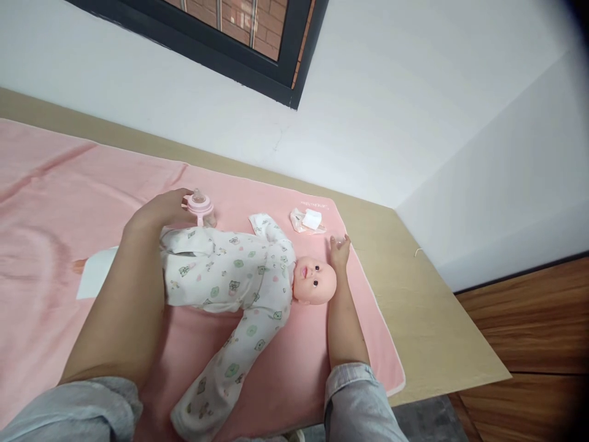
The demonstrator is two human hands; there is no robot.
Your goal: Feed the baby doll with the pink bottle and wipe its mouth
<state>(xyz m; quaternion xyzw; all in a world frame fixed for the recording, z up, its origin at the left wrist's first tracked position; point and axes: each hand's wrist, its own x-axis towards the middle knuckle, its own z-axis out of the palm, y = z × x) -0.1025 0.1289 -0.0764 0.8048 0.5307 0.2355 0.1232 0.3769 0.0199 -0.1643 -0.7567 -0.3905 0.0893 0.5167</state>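
Observation:
A baby doll (314, 281) lies face up in a white patterned outfit (230, 270), its head toward the right. My left hand (165, 207) reaches past the doll's legs, its fingers closed at the handle of a pink-topped baby bottle (199, 205) that stands with its teat up. Beyond the doll's head, my right hand (339, 250) has its fingers curled round a small clear object, perhaps a cap; its exact shape is hard to make out.
A pink blanket (294, 350) covers much of the wooden table (414, 307). A clear plastic packet with a white piece (311, 219) lies behind the doll's head. Under my left forearm is a white sheet (96, 275). The wall and window stand behind.

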